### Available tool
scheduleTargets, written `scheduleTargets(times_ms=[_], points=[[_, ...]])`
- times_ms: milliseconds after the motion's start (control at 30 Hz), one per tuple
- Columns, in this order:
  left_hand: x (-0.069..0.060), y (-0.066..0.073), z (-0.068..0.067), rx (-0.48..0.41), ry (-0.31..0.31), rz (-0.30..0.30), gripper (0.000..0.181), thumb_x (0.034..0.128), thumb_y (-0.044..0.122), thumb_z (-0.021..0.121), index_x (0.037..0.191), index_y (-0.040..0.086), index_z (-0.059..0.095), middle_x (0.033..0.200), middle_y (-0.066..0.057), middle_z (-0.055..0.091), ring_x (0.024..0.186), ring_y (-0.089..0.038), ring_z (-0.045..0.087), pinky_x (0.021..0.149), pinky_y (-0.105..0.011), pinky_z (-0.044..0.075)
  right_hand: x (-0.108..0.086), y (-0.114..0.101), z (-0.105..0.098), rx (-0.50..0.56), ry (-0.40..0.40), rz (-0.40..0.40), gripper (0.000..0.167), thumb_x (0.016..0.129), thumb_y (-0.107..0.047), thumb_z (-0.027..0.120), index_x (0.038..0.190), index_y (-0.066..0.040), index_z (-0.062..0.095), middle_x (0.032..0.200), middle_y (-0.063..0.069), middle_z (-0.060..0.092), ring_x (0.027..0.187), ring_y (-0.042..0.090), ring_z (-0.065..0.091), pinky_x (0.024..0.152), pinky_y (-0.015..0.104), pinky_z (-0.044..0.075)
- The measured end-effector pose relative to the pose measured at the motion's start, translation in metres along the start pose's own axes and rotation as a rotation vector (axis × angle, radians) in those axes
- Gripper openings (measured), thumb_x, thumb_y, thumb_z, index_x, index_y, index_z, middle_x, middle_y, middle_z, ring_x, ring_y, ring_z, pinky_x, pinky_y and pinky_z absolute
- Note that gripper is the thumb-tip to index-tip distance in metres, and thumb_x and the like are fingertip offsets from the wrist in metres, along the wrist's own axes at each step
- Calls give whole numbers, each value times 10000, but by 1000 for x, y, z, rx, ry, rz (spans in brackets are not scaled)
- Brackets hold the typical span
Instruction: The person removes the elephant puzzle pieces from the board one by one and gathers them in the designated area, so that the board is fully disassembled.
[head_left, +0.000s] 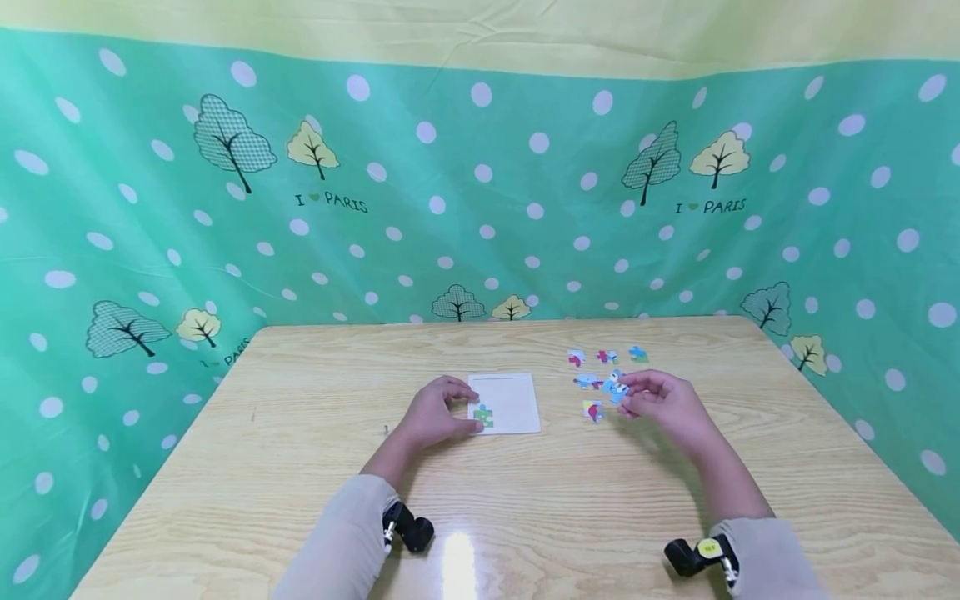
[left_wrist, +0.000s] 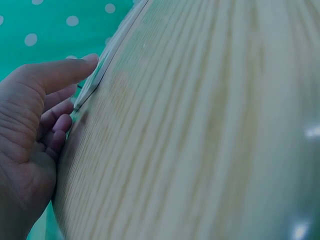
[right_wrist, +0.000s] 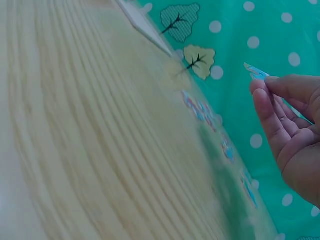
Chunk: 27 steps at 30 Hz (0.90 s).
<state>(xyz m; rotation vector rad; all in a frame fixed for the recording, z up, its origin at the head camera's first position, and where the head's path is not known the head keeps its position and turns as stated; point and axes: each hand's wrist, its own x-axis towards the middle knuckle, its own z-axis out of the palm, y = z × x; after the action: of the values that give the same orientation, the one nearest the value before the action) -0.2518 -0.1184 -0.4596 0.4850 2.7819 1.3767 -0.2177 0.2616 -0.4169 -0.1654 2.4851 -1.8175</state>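
Note:
My right hand (head_left: 667, 406) pinches a blue and white jigsaw piece (head_left: 616, 388) between thumb and fingers; in the right wrist view that piece (right_wrist: 256, 72) is held up, tilted, above the table. At the left side of a white square puzzle tray (head_left: 513, 404), my left hand (head_left: 441, 410) holds the edge, thumb near the lower left corner and fingers farther up. A green jigsaw piece (head_left: 483, 417) lies inside the tray at that corner, by the thumb. In the left wrist view the thumb (left_wrist: 75, 70) reaches over the tray's edge, and the fingertips' contact is partly hidden.
Loose jigsaw pieces lie right of the tray: a red and white one (head_left: 576, 358), a blue and green one (head_left: 638, 355), a yellow and red one (head_left: 593, 411) and others. The wooden table (head_left: 315, 467) ends at a green dotted curtain (head_left: 510, 242).

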Motion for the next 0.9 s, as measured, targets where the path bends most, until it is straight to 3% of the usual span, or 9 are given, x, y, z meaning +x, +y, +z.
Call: scheduleTargets(times_ms=[167, 467, 667, 900], points=[[0, -2, 0, -2, -22, 19, 407, 720, 158, 948, 1087, 80, 789, 1209, -41, 666, 1173, -264, 608, 1051, -450, 490, 2, 6, -8, -27, -12, 43, 357, 968, -1, 680, 1292, 109, 578, 1051, 165, 661, 943, 277, 726, 831, 326, 608], [2, -3, 0, 11, -37, 30, 418, 702, 148, 961, 1073, 57, 791, 1199, -49, 662, 1187, -280, 605, 1076, -451, 482, 6, 16, -21, -71, -65, 76, 392, 942, 21, 692, 1294, 138, 565, 1042, 162, 674, 908, 224, 714, 814, 322, 612], [3, -2, 1, -2, -35, 19, 406, 698, 146, 966, 1055, 55, 796, 1201, -37, 661, 1200, -272, 600, 1091, -449, 472, 10, 21, -28, -199, -88, 105, 365, 900, 2, 740, 1225, 123, 626, 1013, 128, 657, 903, 201, 630, 745, 260, 582], [2, -2, 0, 2, -38, 14, 398, 701, 147, 964, 1049, 54, 795, 1194, -35, 657, 1199, -274, 598, 1094, -456, 469, 19, 25, -30, -373, -114, 106, 294, 909, 12, 734, 1190, 85, 686, 972, 112, 653, 859, 229, 604, 658, 287, 556]])
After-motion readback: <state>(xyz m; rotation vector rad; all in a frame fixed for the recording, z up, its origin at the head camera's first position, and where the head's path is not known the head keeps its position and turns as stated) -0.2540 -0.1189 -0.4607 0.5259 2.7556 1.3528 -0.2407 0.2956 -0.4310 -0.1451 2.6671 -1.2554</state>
